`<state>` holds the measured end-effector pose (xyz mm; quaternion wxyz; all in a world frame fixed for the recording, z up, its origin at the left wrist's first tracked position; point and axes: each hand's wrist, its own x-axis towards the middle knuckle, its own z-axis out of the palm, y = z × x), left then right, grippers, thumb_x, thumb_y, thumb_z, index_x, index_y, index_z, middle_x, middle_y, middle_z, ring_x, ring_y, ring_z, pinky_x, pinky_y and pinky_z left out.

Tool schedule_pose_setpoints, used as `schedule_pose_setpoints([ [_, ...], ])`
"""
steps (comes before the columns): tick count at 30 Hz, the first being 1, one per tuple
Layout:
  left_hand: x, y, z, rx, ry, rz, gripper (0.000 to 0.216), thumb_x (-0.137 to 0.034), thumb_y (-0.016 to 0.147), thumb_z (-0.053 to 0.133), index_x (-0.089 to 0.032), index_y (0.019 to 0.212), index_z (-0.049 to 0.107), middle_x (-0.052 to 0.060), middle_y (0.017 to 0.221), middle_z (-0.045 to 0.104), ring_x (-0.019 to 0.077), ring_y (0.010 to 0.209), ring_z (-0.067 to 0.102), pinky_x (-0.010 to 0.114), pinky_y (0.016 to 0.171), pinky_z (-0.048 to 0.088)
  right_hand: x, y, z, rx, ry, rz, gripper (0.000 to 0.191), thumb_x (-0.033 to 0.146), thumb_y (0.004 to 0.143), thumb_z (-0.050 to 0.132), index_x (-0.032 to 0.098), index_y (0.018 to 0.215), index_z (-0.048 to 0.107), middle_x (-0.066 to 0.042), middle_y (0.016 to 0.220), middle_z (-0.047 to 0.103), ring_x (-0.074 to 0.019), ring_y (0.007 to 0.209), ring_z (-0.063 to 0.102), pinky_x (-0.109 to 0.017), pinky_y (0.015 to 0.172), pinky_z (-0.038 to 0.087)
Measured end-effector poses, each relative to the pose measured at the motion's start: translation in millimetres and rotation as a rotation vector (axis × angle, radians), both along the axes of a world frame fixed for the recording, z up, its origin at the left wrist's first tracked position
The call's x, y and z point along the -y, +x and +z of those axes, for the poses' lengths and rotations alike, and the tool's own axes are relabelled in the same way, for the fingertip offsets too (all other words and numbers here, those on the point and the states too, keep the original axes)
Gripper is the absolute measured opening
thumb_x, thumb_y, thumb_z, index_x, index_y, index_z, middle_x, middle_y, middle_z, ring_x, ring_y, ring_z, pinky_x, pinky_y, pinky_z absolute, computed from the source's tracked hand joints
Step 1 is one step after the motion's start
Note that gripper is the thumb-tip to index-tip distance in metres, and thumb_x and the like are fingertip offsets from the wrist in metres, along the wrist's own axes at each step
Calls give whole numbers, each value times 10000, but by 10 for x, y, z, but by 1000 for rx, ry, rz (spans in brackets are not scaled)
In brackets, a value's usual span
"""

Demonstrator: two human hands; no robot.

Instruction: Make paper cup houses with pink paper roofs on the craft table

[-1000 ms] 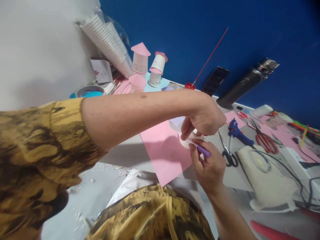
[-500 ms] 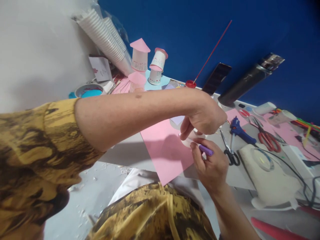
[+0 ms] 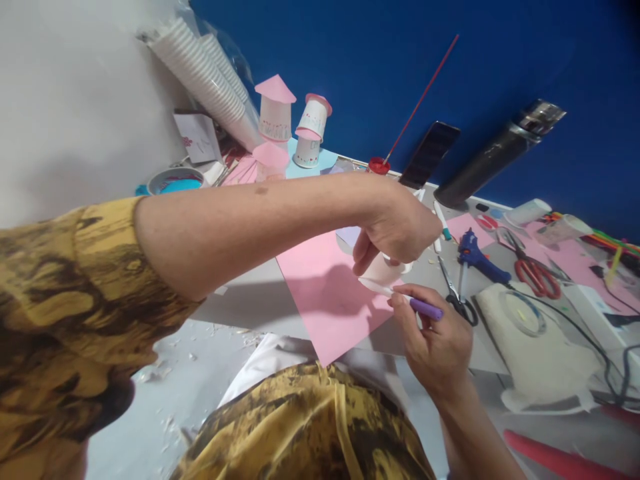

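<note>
The white cup (image 3: pixel 380 269) is sitting over the upper right part of a pink sheet (image 3: pixel 325 307), with the left hand (image 3: pixel 403 223) bending down from above and gripping it with curled fingers. The right hand (image 3: pixel 443 330) is pinching a purple-ended pen (image 3: pixel 425 308), its white barrel pointing across the near side of the cup. The person seems to be marking the cup; the next move probably calls for holding it steady and lining up the tip.

The left hand is covering much of the cup, so its mouth is only partly showing, and any marks are too faint to make out. Whether the tip is touching the cup, or the cup is resting on the sheet, I cannot tell. Farther out, black-handled scissors (image 3: pixel 463 308) are lying near the right hand, and the left forearm is hiding part of the table.
</note>
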<state>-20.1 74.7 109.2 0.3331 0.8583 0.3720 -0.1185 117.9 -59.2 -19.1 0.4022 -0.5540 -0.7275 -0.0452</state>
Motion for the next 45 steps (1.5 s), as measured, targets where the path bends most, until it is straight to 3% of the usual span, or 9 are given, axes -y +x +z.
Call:
schedule_pose_setpoints([
  [6,3,-5,14,-23,5,-72,349,-124,706,566,-115,996,760,29,723,664,259,858,714,321,794,472,45,37,24,-26,-37,-18,186,316,973,589,196,898,711,-38,737,765,-175,596,699,-285,630,552],
  [11,11,-12,14,-24,-11,-117,363,-113,800,449,-14,1021,719,18,636,627,217,803,684,361,816,452,99,89,30,-30,-59,-23,193,311,977,590,191,884,710,-41,731,760,-171,596,692,-279,607,530],
  [19,-19,-9,-4,-47,-1,-146,333,-108,864,448,18,1036,704,2,585,608,169,746,663,357,814,456,166,186,31,-59,-110,-77,230,368,975,594,209,859,712,-34,700,753,-182,603,691,-288,590,520],
  [28,-37,-71,-63,-13,59,-154,356,-151,824,521,-211,1109,726,22,730,712,191,563,663,324,675,487,265,462,-50,-133,-30,-299,260,438,953,639,208,891,743,-27,684,760,-165,540,680,-262,533,504],
  [34,74,-196,-158,254,134,-80,272,-182,893,478,-211,1029,711,46,930,741,156,650,677,291,656,478,372,615,-152,-269,-28,-397,241,423,927,691,194,899,762,-27,663,767,-177,565,722,-253,560,530],
  [38,155,-245,-259,390,358,59,322,-273,923,529,-195,1217,635,98,1180,706,197,910,693,325,796,524,417,713,-199,-408,-20,-448,240,417,912,714,184,897,767,-30,655,766,-183,588,739,-246,583,555],
  [42,242,-170,-522,305,484,33,706,-430,854,692,-163,1467,466,191,1420,579,312,1179,628,438,928,542,411,759,-260,-540,-46,-423,241,406,919,710,170,917,755,-40,671,772,-189,590,749,-240,563,570],
  [45,300,-150,-754,323,520,18,542,-368,899,658,-158,1386,546,177,1370,646,323,1240,609,490,1025,511,403,771,-312,-549,-71,-363,225,394,926,707,173,927,748,-46,694,780,-191,599,755,-235,555,572],
])
